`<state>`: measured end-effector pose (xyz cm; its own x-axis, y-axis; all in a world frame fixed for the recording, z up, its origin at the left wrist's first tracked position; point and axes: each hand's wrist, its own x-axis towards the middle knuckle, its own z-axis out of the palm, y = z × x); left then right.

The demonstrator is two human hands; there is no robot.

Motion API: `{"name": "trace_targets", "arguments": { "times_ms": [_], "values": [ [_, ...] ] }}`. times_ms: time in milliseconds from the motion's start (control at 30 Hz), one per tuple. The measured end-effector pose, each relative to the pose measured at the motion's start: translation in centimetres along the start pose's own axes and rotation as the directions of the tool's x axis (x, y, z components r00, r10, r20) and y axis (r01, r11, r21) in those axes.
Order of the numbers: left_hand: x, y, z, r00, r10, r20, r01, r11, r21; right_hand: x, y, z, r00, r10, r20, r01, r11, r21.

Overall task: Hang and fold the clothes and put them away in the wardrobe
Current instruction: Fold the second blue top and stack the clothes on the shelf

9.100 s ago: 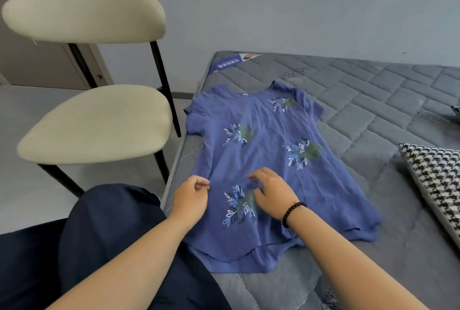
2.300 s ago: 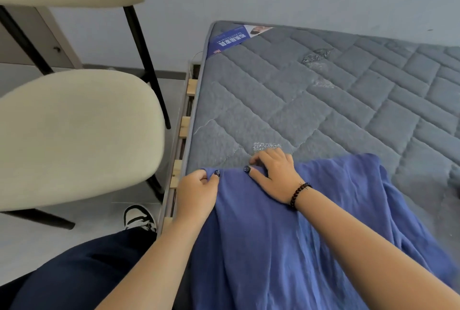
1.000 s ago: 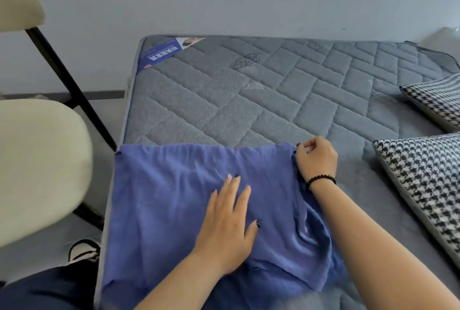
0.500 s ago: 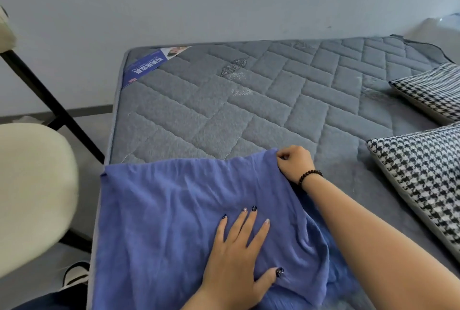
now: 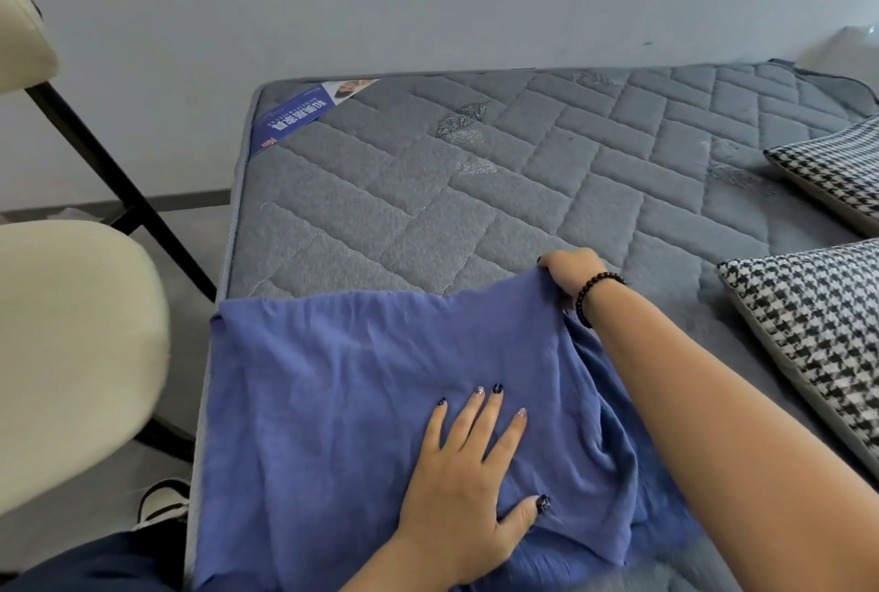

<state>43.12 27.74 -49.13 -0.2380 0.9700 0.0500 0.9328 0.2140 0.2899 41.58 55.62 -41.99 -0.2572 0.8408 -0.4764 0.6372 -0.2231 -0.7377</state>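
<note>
Nearby, two houndstooth pillows [image 5: 818, 353] flank the shirt [image 5: 356, 391]; chair [image 5: 71, 353] left.

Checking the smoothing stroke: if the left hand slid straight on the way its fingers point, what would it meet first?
The left hand lies flat on the blue shirt; straight ahead is only more shirt, then probably bare mattress.
</note>
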Motion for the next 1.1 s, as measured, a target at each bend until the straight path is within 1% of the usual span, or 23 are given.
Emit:
{"name": "trace_targets", "arguments": {
  "times_ms": [100,167,233,333,367,433,467,500,533,600,633,667,700,767,800,867,933,1000,1033,1100],
  "values": [
    [-0.1,0.0,-0.1,1.0,-0.001,0.012,0.001,1.0,0.011,0.2,0.5,-0.1,0.994,0.073,0.082,-0.091,0.965,0.246],
    [-0.1,0.0,-0.1,1.0,0.002,0.018,-0.002,1.0,0.015,1.0,1.5,-0.3,0.989,0.09,0.119,-0.122,0.947,0.296],
    [-0.2,0.0,-0.1,1.0,0.01,0.02,-0.01,1.0,0.018,1.7,2.3,-0.9,0.989,0.091,0.116,-0.121,0.951,0.284],
    [-0.5,0.0,-0.1,0.999,0.027,0.021,-0.028,0.999,0.021,1.1,2.2,-2.5,0.999,0.035,-0.011,-0.032,0.983,0.178],
    [-0.6,0.0,0.0,0.999,0.033,0.02,-0.033,0.999,0.022,1.0,2.2,-2.9,0.998,0.025,-0.064,-0.013,0.983,0.181],
    [-0.7,0.0,0.0,0.999,0.038,0.019,-0.038,0.999,0.028,1.1,2.6,-3.1,0.989,0.015,-0.144,0.027,0.957,0.289],
    [-0.7,0.0,0.0,0.999,0.038,0.021,-0.039,0.999,0.036,0.9,2.7,-3.0,0.992,0.015,-0.129,0.027,0.947,0.321],
    [-0.7,0.0,0.0,0.999,0.039,0.024,-0.04,0.998,0.046,0.7,2.9,-2.8,0.998,-0.008,-0.067,0.03,0.943,0.331],
    [-0.7,0.0,0.1,0.999,0.04,0.025,-0.042,0.998,0.054,0.4,3.0,-2.7,0.999,-0.036,0.023,0.026,0.943,0.331],
    [-0.8,0.5,0.2,0.999,0.047,0.012,-0.047,0.998,0.052,-0.1,3.2,-2.9,0.971,-0.081,0.224,0.018,0.962,0.273],
    [-0.8,0.9,0.3,0.998,0.062,-0.002,-0.062,0.997,0.039,-0.4,3.2,-3.2,0.95,-0.098,0.296,0.033,0.976,0.217],
    [-0.7,1.4,0.3,0.996,0.092,-0.014,-0.092,0.996,0.021,-0.3,3.2,-3.6,0.933,-0.114,0.34,0.065,0.986,0.155],
    [-0.6,2.2,0.3,0.991,0.135,-0.019,-0.135,0.991,0.007,-0.4,3.3,-3.9,0.929,-0.123,0.35,0.099,0.991,0.088],
    [-0.1,4.0,0.4,0.975,0.221,-0.005,-0.221,0.975,0.008,-0.2,3.4,-4.4,0.942,-0.154,0.297,0.18,0.982,-0.061],
    [0.3,5.0,0.5,0.971,0.24,0.008,-0.24,0.971,0.013,-0.1,3.4,-4.6,0.951,-0.18,0.253,0.219,0.966,-0.137],
    [1.0,6.5,0.9,0.974,0.223,0.033,-0.224,0.974,0.025,-0.3,3.3,-5.1,0.965,-0.237,0.112,0.256,0.947,-0.194],
    [1.7,7.4,1.2,0.98,0.194,0.036,-0.196,0.979,0.059,0.2,3.4,-5.4,0.961,-0.275,-0.029,0.268,0.951,-0.155],
    [2.0,7.8,1.6,0.983,0.18,0.03,-0.182,0.98,0.082,0.7,3.8,-5.7,0.958,-0.262,-0.119,0.256,0.964,-0.067],
    [2.0,8.0,1.8,0.983,0.182,0.016,-0.182,0.98,0.081,0.8,4.1,-5.7,0.962,-0.242,-0.126,0.242,0.97,-0.016],
    [1.9,8.4,2.2,0.974,0.222,-0.044,-0.218,0.972,0.083,1.2,5.0,-5.6,0.98,-0.177,-0.088,0.187,0.976,0.115]
  ]
}}
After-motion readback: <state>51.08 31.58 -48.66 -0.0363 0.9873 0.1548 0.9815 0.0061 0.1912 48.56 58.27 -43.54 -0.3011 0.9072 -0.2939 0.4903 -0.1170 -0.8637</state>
